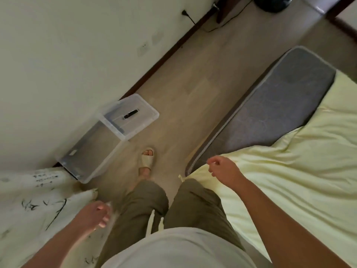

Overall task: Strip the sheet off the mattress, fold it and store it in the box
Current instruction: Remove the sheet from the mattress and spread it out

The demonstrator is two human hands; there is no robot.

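- Left hand, blurred, beside white cloth with unreadable black brush marks; its grip I cannot tell.
- Right hand loosely curled, holding nothing, above pale yellow sheet.

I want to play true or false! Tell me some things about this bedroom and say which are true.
1. The sheet is yellow. True.
2. The sheet covers the whole mattress. False: a grey part is bare.
3. The box sits on the mattress. False: it is on the floor by the wall.
4. The right hand is near the sheet's edge. True.
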